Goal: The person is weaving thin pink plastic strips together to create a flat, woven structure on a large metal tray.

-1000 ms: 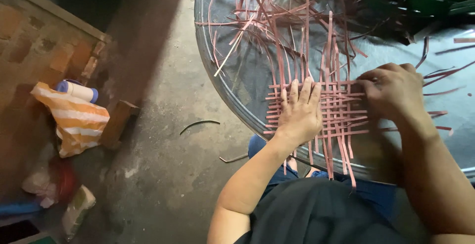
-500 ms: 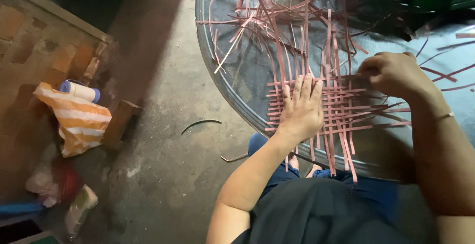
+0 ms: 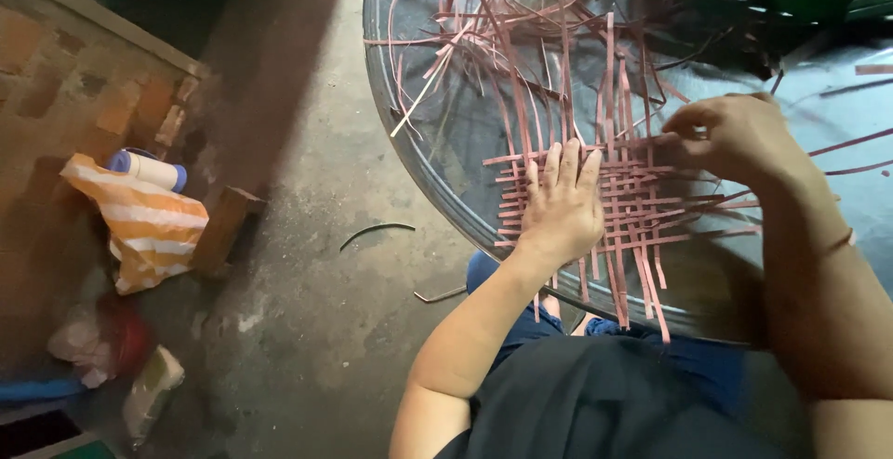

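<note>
The woven mat (image 3: 609, 208) of pinkish-brown strips lies on the near part of a round grey tabletop (image 3: 419, 143), close to the person's lap, with loose strips (image 3: 521, 59) fanning out across the far side. The left hand (image 3: 561, 203) lies flat on the weave, fingers extended and close together, pressing the crossings down. The right hand (image 3: 730, 133) is curled at the mat's right edge, fingertips pinching 1 horizontal strip.

To my eye the open weave looks loose; if the flat hand lifts while that strip is pulled, the crossings could slide apart, and a hard tug might kink the thin strip.

Off to the left on the concrete floor (image 3: 307, 264), by the brick wall, sits an orange-and-white striped bag (image 3: 149, 226), a white cylinder with blue ends (image 3: 149, 169) lying across its top. A small wooden block (image 3: 223, 226) stands just beside the bag.
</note>
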